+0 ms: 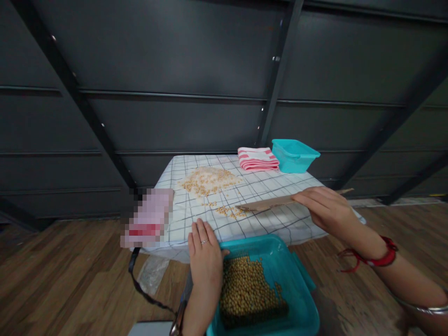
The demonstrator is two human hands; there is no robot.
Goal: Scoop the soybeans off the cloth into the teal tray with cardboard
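My right hand (pixel 329 207) grips a flat brown strip of cardboard (pixel 271 204) by its far right part. The strip's left end touches a small scatter of yellow beans (pixel 229 212) on the checked tablecloth (pixel 196 221). My left hand (pixel 205 254) lies with fingers stretched out over the table's front edge, its thumb by the left rim of a teal tub (pixel 276 249). Inside that tub, held below the table edge, is a heap of beans (pixel 248 284). Farther back on the cloth lies a mixed pile (pixel 210 179) of yellow beans and fine white grains.
At the table's back right, a folded pink-and-white striped towel (pixel 258 159) lies beside a second turquoise tub (pixel 294 156). A blurred-out pinkish object (pixel 150 217) is at the left edge, with a dark strap (pixel 138 280) hanging below. Dark panelled wall (pixel 175 121) stands behind.
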